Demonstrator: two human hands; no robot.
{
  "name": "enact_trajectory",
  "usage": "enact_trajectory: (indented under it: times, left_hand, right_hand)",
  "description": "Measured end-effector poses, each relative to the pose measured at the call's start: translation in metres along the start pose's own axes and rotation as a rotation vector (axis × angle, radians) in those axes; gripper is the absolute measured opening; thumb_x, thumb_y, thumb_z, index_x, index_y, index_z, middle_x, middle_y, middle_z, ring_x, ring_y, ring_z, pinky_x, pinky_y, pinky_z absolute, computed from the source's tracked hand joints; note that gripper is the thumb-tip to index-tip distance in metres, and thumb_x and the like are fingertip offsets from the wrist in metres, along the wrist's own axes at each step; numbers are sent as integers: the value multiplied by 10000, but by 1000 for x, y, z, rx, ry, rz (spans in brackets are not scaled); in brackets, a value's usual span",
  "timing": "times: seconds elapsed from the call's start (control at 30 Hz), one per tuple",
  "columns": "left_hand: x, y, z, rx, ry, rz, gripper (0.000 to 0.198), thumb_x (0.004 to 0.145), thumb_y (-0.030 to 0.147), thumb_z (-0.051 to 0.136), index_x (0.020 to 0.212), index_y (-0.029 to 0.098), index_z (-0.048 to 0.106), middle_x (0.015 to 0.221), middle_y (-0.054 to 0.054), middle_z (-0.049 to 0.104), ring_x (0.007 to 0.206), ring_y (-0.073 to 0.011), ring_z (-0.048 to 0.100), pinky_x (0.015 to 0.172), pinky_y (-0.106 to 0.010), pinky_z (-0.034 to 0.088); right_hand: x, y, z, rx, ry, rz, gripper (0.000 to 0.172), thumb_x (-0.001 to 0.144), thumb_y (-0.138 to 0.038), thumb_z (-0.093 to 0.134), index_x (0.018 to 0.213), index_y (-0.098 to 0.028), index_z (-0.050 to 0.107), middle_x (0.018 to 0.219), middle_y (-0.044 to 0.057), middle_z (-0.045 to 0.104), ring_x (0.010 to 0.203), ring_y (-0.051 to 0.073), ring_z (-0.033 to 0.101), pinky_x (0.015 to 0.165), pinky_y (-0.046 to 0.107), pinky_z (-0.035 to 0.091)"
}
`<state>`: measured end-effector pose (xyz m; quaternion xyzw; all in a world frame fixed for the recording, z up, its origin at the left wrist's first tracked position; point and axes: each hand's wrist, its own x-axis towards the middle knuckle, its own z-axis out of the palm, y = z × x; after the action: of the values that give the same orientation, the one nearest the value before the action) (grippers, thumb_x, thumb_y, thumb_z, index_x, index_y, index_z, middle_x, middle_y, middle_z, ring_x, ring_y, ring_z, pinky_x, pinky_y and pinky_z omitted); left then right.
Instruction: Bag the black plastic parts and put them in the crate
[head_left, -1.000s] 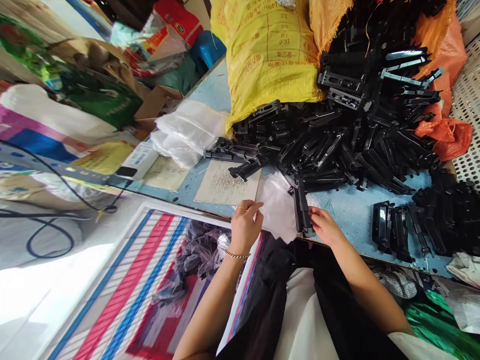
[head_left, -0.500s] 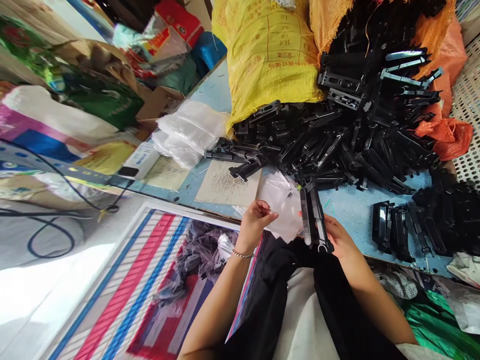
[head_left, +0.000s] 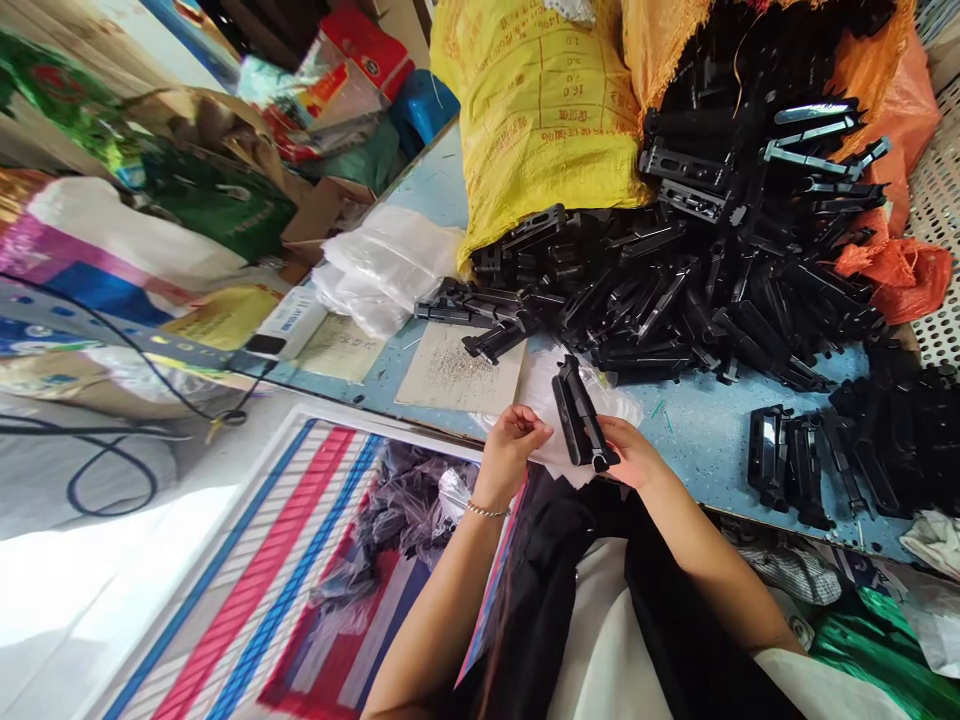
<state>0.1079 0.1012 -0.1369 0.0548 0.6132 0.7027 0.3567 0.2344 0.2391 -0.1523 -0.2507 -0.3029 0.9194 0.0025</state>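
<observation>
Yellow woven sack (head_left: 540,110), upper centre of frame: red printed grid, figures "1.0" and "16.0" legible, the other red characters unreadable. White box (head_left: 287,322), left of centre: blue print illegible.

The plastic part (head_left: 579,418) in the right hand (head_left: 634,455) is showing plain black, matching the heap of parts (head_left: 712,270) behind it, while the plastic bag (head_left: 536,390) pinched by the left hand (head_left: 510,450) is looking milky white. The tabletop (head_left: 697,430) is showing pale blue with fine dark speckles. The printed sack (head_left: 540,110) is glowing yellow with red lettering, the crumpled bag (head_left: 896,275) beside the heap is showing orange, and the striped sack (head_left: 285,580) below is running in red, blue and white bands
</observation>
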Motion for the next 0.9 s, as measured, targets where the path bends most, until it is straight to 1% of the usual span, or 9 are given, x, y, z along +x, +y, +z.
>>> enact_trajectory:
  times: [0.07, 0.17, 0.27, 0.37, 0.43, 0.53, 0.7, 0.8, 0.9]
  left_hand:
    - [0, 4, -6, 89, 2, 70, 403, 594, 318, 850, 807, 171, 541, 727, 36, 589, 669, -55, 542, 661, -167, 434]
    - [-4, 14, -15, 553, -97, 260, 75, 776, 246, 653, 777, 171, 648, 911, -32, 683, 894, -111, 617, 855, -241, 475]
    - [-9, 28, -21, 906, -272, 278, 261, 856, 168, 491, 864, 204, 749, 1056, -50, 726, 1066, -149, 636, 997, -301, 454]
    - [-11, 40, -25, 857, -317, 193, 271, 865, 196, 509, 943, 219, 768, 1001, -30, 739, 973, -130, 663, 917, -261, 491]
    - [-10, 44, -25, 806, -212, 241, 230, 853, 227, 559, 947, 213, 768, 976, -24, 732, 915, -116, 657, 838, -227, 503]
    - [-9, 42, -22, 927, -94, 362, 230, 840, 181, 559, 918, 205, 774, 958, -23, 714, 857, -103, 645, 787, -218, 506]
    - [-12, 37, -8, 1248, -197, 423, 504, 806, 42, 412, 1118, 225, 762, 1219, -32, 695, 1103, -164, 671, 1004, -305, 560]
    - [-13, 34, 4, 1351, -197, 464, 594, 806, 37, 389, 1296, 221, 669, 1387, -43, 618, 1172, -196, 658, 982, -321, 588]
    - [-13, 26, 17, 1314, -197, 501, 629, 790, 31, 396, 1366, 185, 595, 1479, -78, 536, 1050, -169, 685, 882, -287, 598]
  right_hand:
    - [-2, -1, -5, -10, 12, -5, 384, 586, -371, 926, 753, -130, 679, 677, 1, 548, 590, 84, 471, 555, 211, 373]
    - [-5, -4, -10, -44, -10, -15, 386, 617, -370, 916, 798, -117, 687, 710, 16, 590, 604, 87, 513, 581, 211, 414]
    - [-6, -8, -11, -89, -27, -37, 397, 647, -365, 896, 877, -108, 699, 779, 46, 641, 661, 117, 575, 646, 240, 475]
    - [-7, -12, -12, -116, -10, -48, 400, 646, -355, 892, 885, -98, 698, 786, 50, 645, 657, 115, 580, 627, 231, 473]
    - [-9, -13, -13, -119, -3, -49, 415, 644, -380, 895, 870, -94, 695, 758, 42, 629, 631, 105, 565, 598, 220, 461]
    - [-16, -14, -16, -120, -24, -32, 439, 659, -413, 887, 904, -99, 701, 762, 40, 629, 627, 111, 568, 593, 229, 471]
    - [-32, -17, -24, -127, -16, -32, 382, 705, -399, 859, 908, -121, 694, 778, 43, 639, 633, 118, 577, 624, 242, 489]
    - [-44, -21, -33, -139, 28, -36, 387, 684, -413, 863, 880, -132, 684, 784, 52, 636, 651, 129, 580, 636, 254, 495]
    - [-67, -21, -41, -215, 159, -119, 376, 688, -452, 833, 892, -167, 697, 867, 77, 657, 705, 146, 582, 642, 256, 488]
